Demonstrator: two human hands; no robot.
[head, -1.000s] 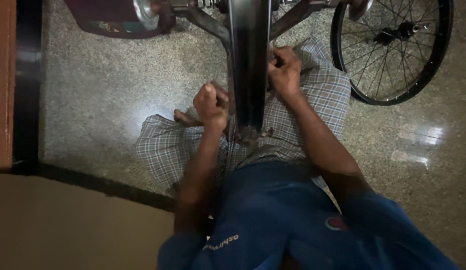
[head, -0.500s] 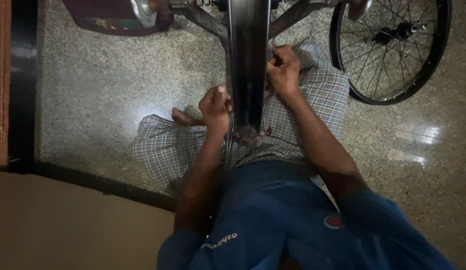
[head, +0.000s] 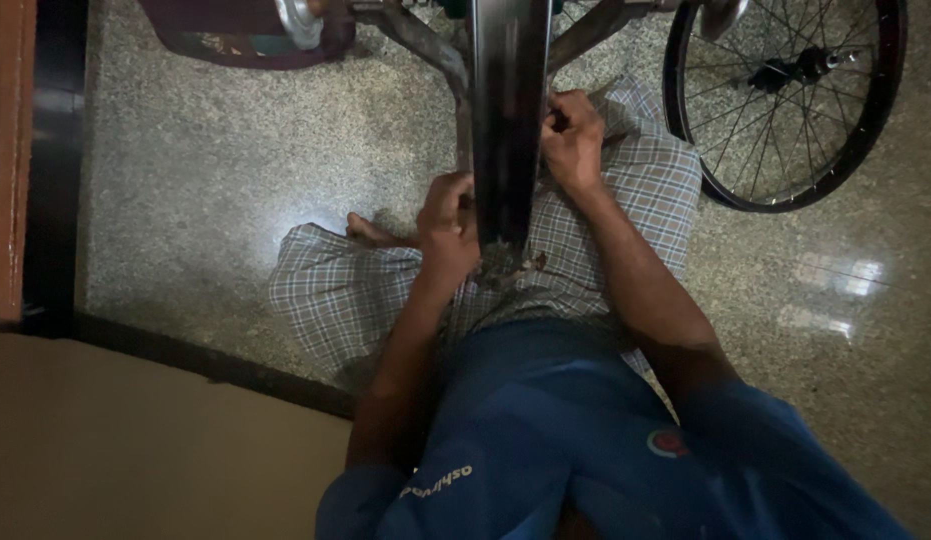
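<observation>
Floor [head: 225,170] of speckled grey stone fills the left of the frame, bounded at the far left by a dark strip and a reddish-brown edge, with a plain tan surface [head: 115,440] across the lower left. At the upper left we see a dark maroon object [head: 235,30] with a shiny round metal part beside it. A bare foot [head: 370,232] shows just left of centre, emerging from the checked cloth [head: 335,295] that covers our lap.

Moving to the centre, our left hand [head: 447,228] is curled against the left side of a dark tyre [head: 508,120], which stands upright and edge-on between the knees and runs from the top of the frame down to the lap. The fingers wrap toward the tyre's edge; we cannot tell whether they clamp it or merely press on it. Grey frame tubes [head: 425,45] slant away from the tyre at the top.

Just right of the tyre, our right hand [head: 573,140] sits higher, closed in a fist against the tyre's right side; what it grips, if anything, is hidden by the fingers. Both forearms descend to blue sleeves at the bottom.

At the upper right, a spoked bicycle wheel [head: 785,100] stands apart from the hands.
</observation>
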